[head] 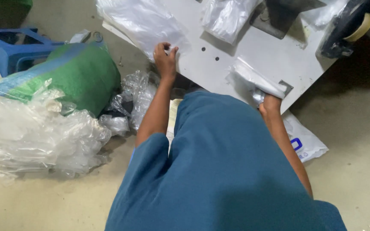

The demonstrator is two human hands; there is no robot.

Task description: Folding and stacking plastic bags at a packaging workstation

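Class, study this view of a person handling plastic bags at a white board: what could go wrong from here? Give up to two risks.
1. The right hand grips a bunched plastic bag beside a metal bracket at the white board edge; the film might snag or tear.
2. The left hand pinches only a clear bag edge, so it could slip free.

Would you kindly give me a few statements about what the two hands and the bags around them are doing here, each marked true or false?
1. The left hand pinches the edge of a clear plastic bag lying on the white board. True.
2. The right hand is empty. False: it grips a small plastic packet at the board's near edge.
3. A heap of crumpled clear plastic lies on the floor on the person's left. True.
4. The sack beside that heap is red. False: it is green with blue.
5. The person wears a blue shirt. True.
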